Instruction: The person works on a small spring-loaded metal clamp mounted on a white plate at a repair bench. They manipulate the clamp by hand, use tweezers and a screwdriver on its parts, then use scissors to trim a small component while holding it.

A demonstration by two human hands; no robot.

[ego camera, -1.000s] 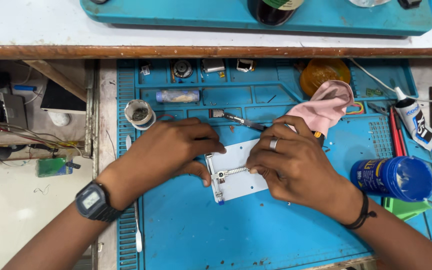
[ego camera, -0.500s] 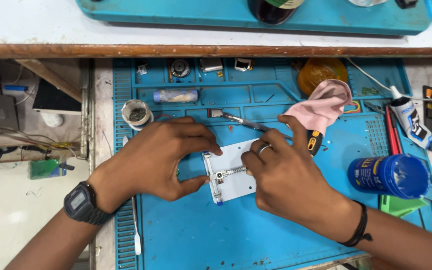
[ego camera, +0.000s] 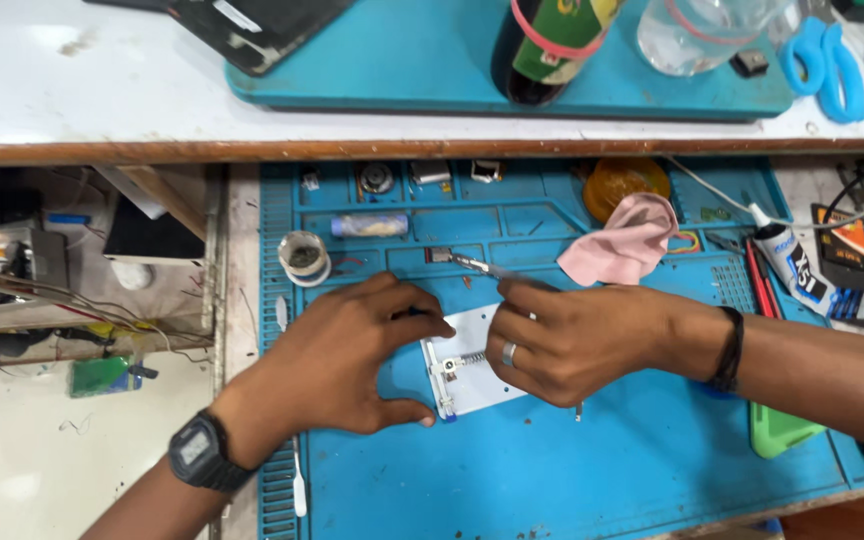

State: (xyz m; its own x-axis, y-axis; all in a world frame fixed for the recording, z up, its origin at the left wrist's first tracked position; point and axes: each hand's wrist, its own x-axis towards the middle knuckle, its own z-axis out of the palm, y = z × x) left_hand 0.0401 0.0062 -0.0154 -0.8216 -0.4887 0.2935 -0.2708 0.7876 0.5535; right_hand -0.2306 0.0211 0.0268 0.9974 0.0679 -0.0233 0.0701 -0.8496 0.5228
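Here, two hands meet over a small white plate [ego camera: 477, 375] that lies flat near the middle of a blue mat [ego camera: 572, 470]. The mat covers the worktop [ego camera: 102, 90].

The left hand [ego camera: 347, 355] curls around the left side of the white plate. Its thumb sits by the bottom corner and its fingers reach over the top edge. A dark watch [ego camera: 197, 452] is on that wrist.

The right hand [ego camera: 562, 340] lies on the right side of the plate and covers part of it. Its fingers are bent and close together. It has a ring [ego camera: 509, 353] on one finger and a dark band [ego camera: 728, 349] on the wrist. I cannot tell if it pinches something small.

A little metal spring part [ego camera: 457, 363] shows on the plate between the two hands.

Just above the hands lie thin metal tweezers [ego camera: 472, 263]. A pink cloth [ego camera: 620, 243] sits near them, to the right, with an orange round thing [ego camera: 622, 182] behind it. A small round tin [ego camera: 304, 257] is to the left. A white tube [ego camera: 790, 265] lies far right.
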